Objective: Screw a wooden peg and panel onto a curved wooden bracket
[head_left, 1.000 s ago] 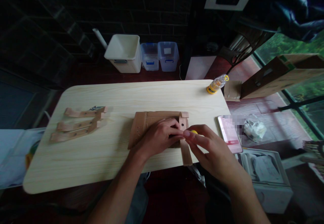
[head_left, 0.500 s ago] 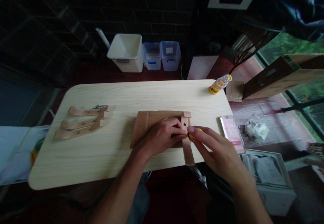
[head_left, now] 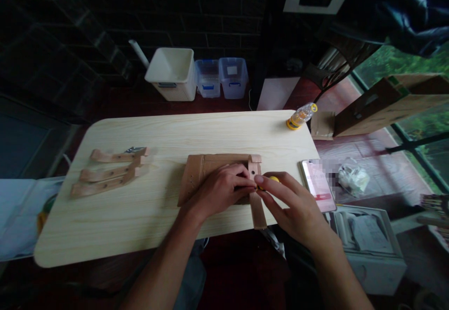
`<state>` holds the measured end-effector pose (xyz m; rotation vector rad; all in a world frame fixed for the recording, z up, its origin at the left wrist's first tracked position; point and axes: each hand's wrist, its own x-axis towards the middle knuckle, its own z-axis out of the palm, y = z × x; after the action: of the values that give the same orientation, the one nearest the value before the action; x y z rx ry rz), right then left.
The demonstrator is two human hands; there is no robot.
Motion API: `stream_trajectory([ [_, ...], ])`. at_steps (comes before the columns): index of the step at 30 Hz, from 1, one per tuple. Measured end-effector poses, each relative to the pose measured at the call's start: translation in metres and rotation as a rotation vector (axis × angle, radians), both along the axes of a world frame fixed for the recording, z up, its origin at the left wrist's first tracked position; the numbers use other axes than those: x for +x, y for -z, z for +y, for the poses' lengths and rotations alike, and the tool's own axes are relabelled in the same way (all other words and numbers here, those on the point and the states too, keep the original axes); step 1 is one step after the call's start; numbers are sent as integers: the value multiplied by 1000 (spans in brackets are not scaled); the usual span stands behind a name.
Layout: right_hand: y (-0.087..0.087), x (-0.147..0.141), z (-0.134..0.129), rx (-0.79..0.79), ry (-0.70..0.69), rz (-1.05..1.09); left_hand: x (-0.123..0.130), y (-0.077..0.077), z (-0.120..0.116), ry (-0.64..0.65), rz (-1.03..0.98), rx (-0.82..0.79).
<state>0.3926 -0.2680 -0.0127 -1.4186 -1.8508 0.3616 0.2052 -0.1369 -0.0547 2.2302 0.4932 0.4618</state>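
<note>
A flat piece of brown cardboard [head_left: 210, 160] lies on the table under my left hand [head_left: 224, 186]. Across its right end runs a tan strap [head_left: 258, 212] with a dark hole, its lower end reaching the table's near edge. My left fingers are pinched together at the strap; what is between them is hidden. My right hand [head_left: 289, 202] is closed around a small yellow-handled tool [head_left: 274, 179], its tip meeting the left fingertips over the strap. Three similar tan strips [head_left: 105, 183] with dark holes rest at the left, with small metal pieces [head_left: 135, 149] by the top one.
On the pale wooden table [head_left: 196, 132] a clear bottle with yellow ends [head_left: 301, 116] stands at the far right corner. A phone [head_left: 318, 186] lies at the right edge. Beyond are a white bin [head_left: 171, 74] and clear tubs [head_left: 233, 78]; an open box [head_left: 368, 249] sits lower right.
The whole view has shifted slightly. My right hand has turned a little around the tool, showing its yellow end more. My left hand keeps its pinch at the strap.
</note>
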Motion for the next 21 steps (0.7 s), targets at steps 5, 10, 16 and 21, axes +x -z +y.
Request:
stream_trajectory([
  [5,-5,0,-3,-57,-23,40,0,3,0,14,-25,25],
  [10,-5,3,-7,-50,-18,37,-1,1,1,28,-6,33],
  [16,-2,4,-4,-57,-41,63,0,2,2,19,-6,44],
  [21,1,6,-4,-71,-22,79,0,5,2,8,5,48],
])
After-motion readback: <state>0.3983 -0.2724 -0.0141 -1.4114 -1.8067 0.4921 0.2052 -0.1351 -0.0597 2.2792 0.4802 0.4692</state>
